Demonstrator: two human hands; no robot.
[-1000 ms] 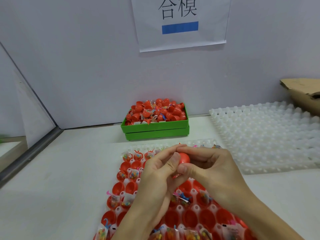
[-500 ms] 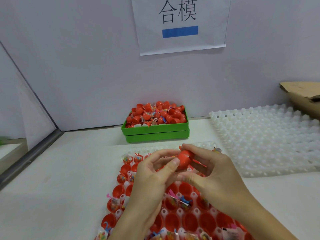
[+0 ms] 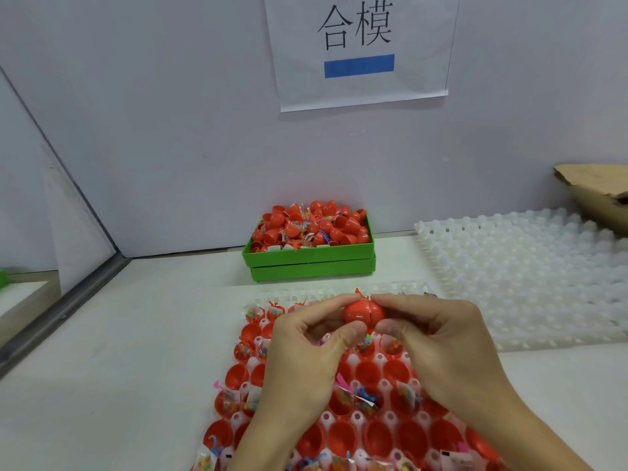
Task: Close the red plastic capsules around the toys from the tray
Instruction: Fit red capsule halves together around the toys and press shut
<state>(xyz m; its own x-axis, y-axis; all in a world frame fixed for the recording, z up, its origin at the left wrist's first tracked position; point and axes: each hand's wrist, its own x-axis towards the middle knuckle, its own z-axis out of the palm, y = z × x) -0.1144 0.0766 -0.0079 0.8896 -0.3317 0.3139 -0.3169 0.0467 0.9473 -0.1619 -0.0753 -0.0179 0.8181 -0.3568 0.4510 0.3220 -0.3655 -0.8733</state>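
both hands raised just above the far end of the tray (image 3: 356, 419), meeting on one red capsule (image 3: 363, 312). left hand (image 3: 306, 355) pinches the capsule's left half between thumb and forefinger; right hand (image 3: 438, 338) pinches the right half the same way, remaining fingers curled behind. a dark seam line still shows down the capsule's middle, so the halves look seated but perhaps not fully snapped; judged to be the squeeze-shut step. gripping one half in each hand lets the two sides be pushed straight toward each other along the capsule's axis. a thin red sliver (image 3: 361, 293) pokes up behind the capsule; cannot tell whether it belongs to this capsule or to a toy in the tray beyond

tray on the white surface (image 3: 119, 385) directly under the hands: white moulded cells holding open red capsule halves, some empty, some with small bagged toys (image 3: 343, 399) in them, so much of the task looks left to do. held low over the tray, the capsule has a short trip from cell to hands

around: green bin (image 3: 311, 258) heaped with red capsule halves and toy packets against the back wall, well apart from the hands. empty white cell tray (image 3: 530, 280) to the right, just beside the working tray. torn cardboard box (image 3: 598, 192) at far right. paper sign (image 3: 360, 49) with two printed characters and a blue bar on the wall

nothing blocks the hands; wrists cover the middle cells of the tray from view
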